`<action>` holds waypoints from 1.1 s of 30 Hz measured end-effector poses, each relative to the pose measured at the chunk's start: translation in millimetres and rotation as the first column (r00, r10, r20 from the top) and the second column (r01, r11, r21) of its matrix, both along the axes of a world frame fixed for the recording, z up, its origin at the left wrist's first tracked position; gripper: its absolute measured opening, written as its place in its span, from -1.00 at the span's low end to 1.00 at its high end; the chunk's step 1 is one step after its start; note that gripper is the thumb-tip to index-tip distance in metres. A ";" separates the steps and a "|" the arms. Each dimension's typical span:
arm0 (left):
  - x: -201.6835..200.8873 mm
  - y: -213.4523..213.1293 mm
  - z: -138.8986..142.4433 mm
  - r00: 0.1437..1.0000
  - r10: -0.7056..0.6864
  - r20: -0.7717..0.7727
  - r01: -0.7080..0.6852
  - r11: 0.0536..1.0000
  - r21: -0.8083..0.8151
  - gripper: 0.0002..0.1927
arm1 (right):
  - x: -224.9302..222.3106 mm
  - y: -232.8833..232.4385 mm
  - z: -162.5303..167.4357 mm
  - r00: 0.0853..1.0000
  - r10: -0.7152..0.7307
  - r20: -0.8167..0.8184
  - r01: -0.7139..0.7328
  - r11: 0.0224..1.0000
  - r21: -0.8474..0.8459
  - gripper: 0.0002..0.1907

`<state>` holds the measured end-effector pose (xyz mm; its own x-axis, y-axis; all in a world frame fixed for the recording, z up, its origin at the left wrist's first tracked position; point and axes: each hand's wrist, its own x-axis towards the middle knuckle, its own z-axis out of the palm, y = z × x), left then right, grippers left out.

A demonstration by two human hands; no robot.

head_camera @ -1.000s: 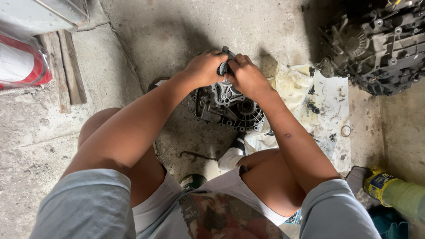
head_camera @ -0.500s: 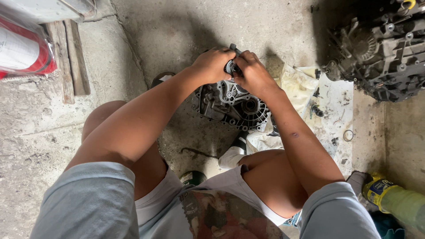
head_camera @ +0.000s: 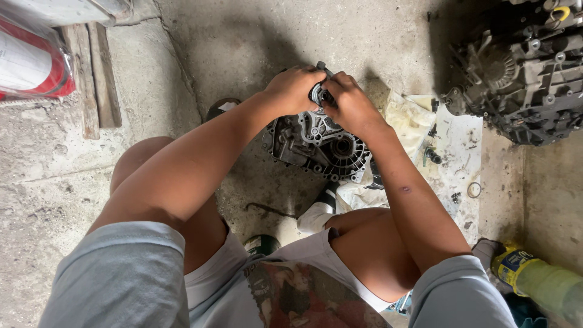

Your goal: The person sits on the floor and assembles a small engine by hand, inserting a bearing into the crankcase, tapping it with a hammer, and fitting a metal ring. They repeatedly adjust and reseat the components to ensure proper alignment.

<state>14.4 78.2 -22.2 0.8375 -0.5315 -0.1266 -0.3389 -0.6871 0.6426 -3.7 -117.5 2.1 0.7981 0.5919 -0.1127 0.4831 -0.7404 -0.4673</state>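
Concrete floor (head_camera: pixel 255 36) spreads out under everything, grey and rough. Far off to the right of the right hand sits a big dark engine block (head_camera: pixel 525 73), well apart from both hands. Far to the left of the left hand lies a red and white canister (head_camera: pixel 30 67) in a clear wrap, with two wooden planks (head_camera: pixel 94 76) just beside it.

Right below both hands sits a grey metal housing (head_camera: pixel 319 146) with ribs and a round hole in it. It rests on the floor between the person's knees. Just to the right of the right hand lies a dirty white cloth (head_camera: pixel 446 146) with small bolts and a ring on it. A green and yellow bottle (head_camera: pixel 540 276) lies low down on the right, near the right elbow and far from the hands.

The left hand (head_camera: pixel 294 90) is curled shut around a small dark round part (head_camera: pixel 319 94) at the top edge of the housing. The right hand (head_camera: pixel 349 103) is closed on the same part from the other side. The two hands touch each other, and the part sits squeezed between their fingers, mostly hidden. A thin dark piece pokes up just above the hands.
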 end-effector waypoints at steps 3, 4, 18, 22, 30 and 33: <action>-0.7 -0.2 0.1 1.000 0.006 -0.030 -0.006 1.000 0.011 -0.50 | 0.4 -2.0 -4.4 0.999 0.024 0.036 -0.024 1.000 0.009 -0.53; -0.7 -0.7 -0.2 0.999 0.004 -0.049 -0.003 1.000 0.022 -0.52 | 0.6 -2.6 -5.3 0.999 0.025 0.040 -0.025 1.000 0.000 -0.54; -1.5 -1.5 -2.2 1.000 0.006 -0.021 -0.006 1.000 0.011 -0.50 | 0.7 -3.0 -4.9 0.998 0.032 0.054 -0.035 0.998 0.043 -0.57; -0.7 -2.8 -1.0 1.000 -0.003 -0.014 0.003 1.000 0.016 -0.48 | 1.4 -3.7 -1.9 0.999 0.033 0.030 -0.034 0.999 0.031 -0.56; -1.1 -3.2 0.6 0.999 0.001 -0.037 0.001 0.999 0.035 -0.47 | 1.0 -2.3 0.6 0.997 0.057 0.046 -0.058 0.998 0.008 -0.45; -0.5 -5.0 1.9 0.998 0.007 -0.059 -0.003 0.998 0.065 -0.46 | 1.0 -2.9 1.5 0.997 0.063 0.042 -0.063 0.998 0.002 -0.42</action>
<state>13.9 73.1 -20.4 0.8301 -0.5166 -0.2099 -0.2982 -0.7294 0.6157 -2.7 -120.4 3.6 0.7632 0.6415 -0.0775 0.5481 -0.7063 -0.4480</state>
